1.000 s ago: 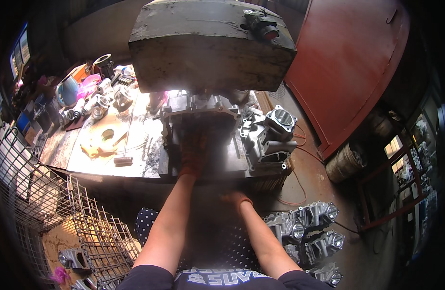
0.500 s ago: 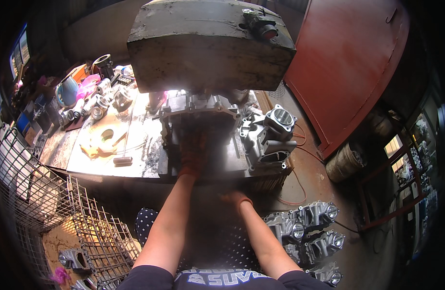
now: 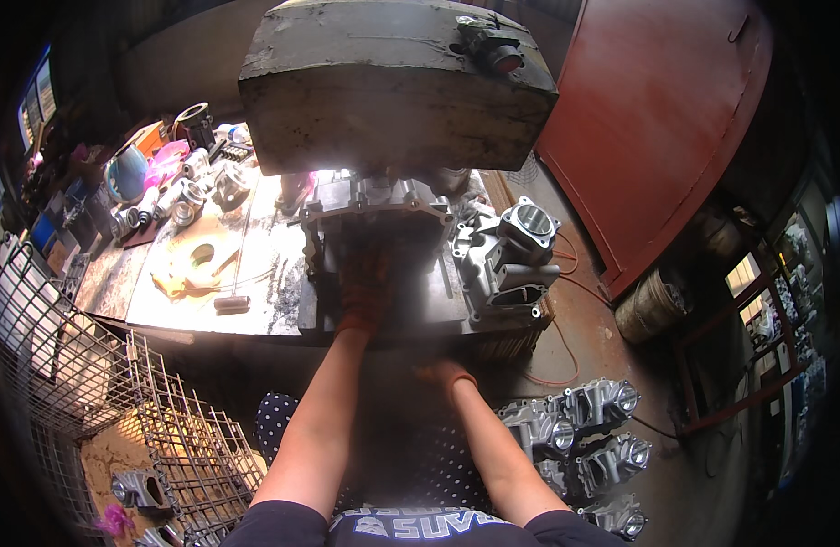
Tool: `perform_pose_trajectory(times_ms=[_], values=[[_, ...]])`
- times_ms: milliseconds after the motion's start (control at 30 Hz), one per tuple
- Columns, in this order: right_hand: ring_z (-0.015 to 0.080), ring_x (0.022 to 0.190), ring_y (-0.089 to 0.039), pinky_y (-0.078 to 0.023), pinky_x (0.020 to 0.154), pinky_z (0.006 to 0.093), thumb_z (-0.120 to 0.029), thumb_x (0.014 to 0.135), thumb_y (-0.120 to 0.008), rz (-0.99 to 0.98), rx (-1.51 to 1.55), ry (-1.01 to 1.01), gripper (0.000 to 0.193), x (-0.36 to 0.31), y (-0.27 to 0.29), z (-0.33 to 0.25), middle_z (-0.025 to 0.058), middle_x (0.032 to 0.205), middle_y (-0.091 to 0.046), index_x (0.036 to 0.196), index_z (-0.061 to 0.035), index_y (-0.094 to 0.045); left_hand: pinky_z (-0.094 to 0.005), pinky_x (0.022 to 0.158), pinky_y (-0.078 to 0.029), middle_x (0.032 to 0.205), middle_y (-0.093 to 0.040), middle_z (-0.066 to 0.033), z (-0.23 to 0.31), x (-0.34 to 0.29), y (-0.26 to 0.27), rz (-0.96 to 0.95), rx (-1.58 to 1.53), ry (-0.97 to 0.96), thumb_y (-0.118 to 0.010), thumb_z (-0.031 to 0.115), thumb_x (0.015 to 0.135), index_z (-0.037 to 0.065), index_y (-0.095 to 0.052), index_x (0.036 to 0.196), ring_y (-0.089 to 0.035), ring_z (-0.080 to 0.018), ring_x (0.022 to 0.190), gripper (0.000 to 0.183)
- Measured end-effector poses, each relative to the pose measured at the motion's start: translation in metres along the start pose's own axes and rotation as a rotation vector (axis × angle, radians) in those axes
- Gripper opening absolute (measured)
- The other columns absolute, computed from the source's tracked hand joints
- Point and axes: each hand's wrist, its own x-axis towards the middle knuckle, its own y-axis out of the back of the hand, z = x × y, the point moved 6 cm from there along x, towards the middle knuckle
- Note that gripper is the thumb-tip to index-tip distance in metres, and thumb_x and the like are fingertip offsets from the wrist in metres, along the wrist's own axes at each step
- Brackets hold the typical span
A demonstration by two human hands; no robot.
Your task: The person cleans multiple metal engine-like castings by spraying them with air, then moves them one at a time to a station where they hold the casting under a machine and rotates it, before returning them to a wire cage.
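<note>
My left arm stretches toward twelve o'clock, its gloved left hand (image 3: 361, 301) at the shadowed opening of a metal housing (image 3: 379, 208) on the workbench (image 3: 169, 310); my right hand (image 3: 445, 372) is nearer me. I cannot tell whether either grips. A red panel (image 3: 657, 137) slants at one o'clock.

Casting (image 3: 504, 266) right of housing (image 3: 381, 195); bench (image 3: 178, 310) beneath; wire basket (image 3: 185, 428) left

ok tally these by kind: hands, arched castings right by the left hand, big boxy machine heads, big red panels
Hands, left hand and right hand: 2
Arched casting by the left hand: 1
Boxy machine head: 1
Red panel: 1
Total: 5
</note>
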Motion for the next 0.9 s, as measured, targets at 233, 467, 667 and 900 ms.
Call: perform_pose_trajectory(times_ms=[233,467,667,900], values=[[0.0339,0.112,-0.051,-0.040,0.093,0.0417,-0.050,0.083,-0.048,-0.013,-0.027,0.002,0.055,-0.001,0.002,-0.004,0.0212,0.119,-0.054,0.116,-0.0070,-0.057,-0.0460,0.105,-0.025,0.137,-0.037,-0.0071,0.001,0.001,0.003,0.018,-0.024,0.015,-0.057,0.032,0.078,0.016,-0.036,0.135,-0.037,-0.0299,0.122,0.062],[0.0342,0.111,-0.051,-0.040,0.093,0.0418,-0.049,0.084,-0.048,0.001,-0.028,0.015,0.054,-0.001,0.002,-0.003,0.0214,0.118,-0.054,0.116,-0.0063,-0.056,-0.0467,0.105,-0.024,0.138,-0.036,-0.0074,0.002,0.001,0.006,0.013,-0.013,0.011,-0.055,0.031,0.079,0.017,-0.033,0.137,-0.037,-0.0321,0.122,0.064],[0.0339,0.111,-0.052,-0.041,0.092,0.0414,-0.046,0.084,-0.049,0.014,-0.035,0.016,0.051,-0.004,0.003,-0.005,0.0210,0.118,-0.054,0.115,-0.0064,-0.057,-0.0475,0.103,-0.027,0.135,-0.038,-0.0081,0.002,0.000,0.008,0.049,-0.078,0.006,-0.057,0.024,0.076,0.017,-0.035,0.135,-0.037,-0.0345,0.120,0.063],[0.0318,0.111,-0.052,-0.039,0.096,0.0374,-0.064,0.077,-0.045,0.044,-0.030,0.023,0.065,0.005,-0.003,0.006,0.0154,0.115,-0.058,0.109,-0.0099,-0.063,-0.0468,0.101,-0.029,0.132,-0.040,-0.0087,0.004,0.000,0.010,0.103,-0.077,-0.011,-0.057,0.022,0.075,0.016,-0.039,0.131,-0.039,-0.0339,0.117,0.059]])
